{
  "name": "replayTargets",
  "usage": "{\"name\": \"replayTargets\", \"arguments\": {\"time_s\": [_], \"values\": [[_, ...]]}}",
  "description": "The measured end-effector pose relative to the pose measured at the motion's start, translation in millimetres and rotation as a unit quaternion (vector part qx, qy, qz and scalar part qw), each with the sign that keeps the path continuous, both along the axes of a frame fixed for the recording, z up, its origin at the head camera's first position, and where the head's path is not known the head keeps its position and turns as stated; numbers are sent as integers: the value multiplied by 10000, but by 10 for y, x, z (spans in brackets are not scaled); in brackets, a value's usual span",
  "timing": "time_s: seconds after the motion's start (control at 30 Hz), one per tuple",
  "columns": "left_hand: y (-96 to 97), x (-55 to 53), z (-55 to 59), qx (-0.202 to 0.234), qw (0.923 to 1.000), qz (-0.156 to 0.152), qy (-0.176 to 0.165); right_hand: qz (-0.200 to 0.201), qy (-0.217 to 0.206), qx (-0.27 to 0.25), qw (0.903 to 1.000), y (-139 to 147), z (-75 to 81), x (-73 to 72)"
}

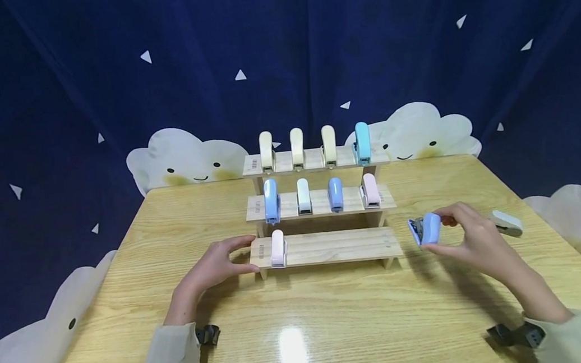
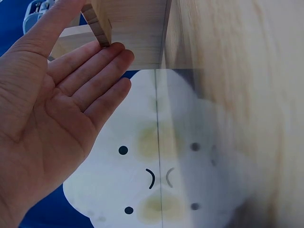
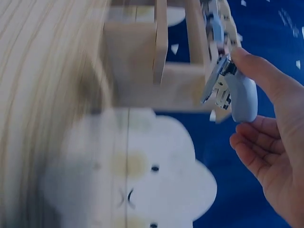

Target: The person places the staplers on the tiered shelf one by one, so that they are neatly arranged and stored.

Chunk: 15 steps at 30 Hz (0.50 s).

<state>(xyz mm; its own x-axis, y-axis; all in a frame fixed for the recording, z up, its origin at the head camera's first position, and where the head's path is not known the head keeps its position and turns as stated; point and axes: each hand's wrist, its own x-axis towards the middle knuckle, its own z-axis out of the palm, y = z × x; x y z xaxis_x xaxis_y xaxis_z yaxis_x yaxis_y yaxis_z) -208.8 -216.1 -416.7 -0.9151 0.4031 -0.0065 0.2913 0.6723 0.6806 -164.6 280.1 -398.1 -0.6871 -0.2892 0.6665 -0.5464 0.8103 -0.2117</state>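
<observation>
My right hand pinches a blue stapler by its ends, thumb at one and fingertips at the other. The stapler is tilted, its cover lifted from its base, close to the right side of the tiered wooden rack; metal parts show inside it in the right wrist view. My left hand grips the left end of the rack's lowest board between thumb and fingers. A pale pink stapler stands on that board beside my left fingertips.
The middle tier bears a blue stapler, a pale green one, a smaller blue one and a pink one. Up top are several cream staplers and a turquoise one. A white-and-grey stapler lies right of my right hand.
</observation>
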Motion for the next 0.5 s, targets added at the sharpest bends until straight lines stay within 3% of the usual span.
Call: {"name": "replayTargets", "arguments": {"time_s": [0.5], "values": [[-15,3,-4,-74,10000,-19,28,732,-39,293,9969,-837,110,-72]]}}
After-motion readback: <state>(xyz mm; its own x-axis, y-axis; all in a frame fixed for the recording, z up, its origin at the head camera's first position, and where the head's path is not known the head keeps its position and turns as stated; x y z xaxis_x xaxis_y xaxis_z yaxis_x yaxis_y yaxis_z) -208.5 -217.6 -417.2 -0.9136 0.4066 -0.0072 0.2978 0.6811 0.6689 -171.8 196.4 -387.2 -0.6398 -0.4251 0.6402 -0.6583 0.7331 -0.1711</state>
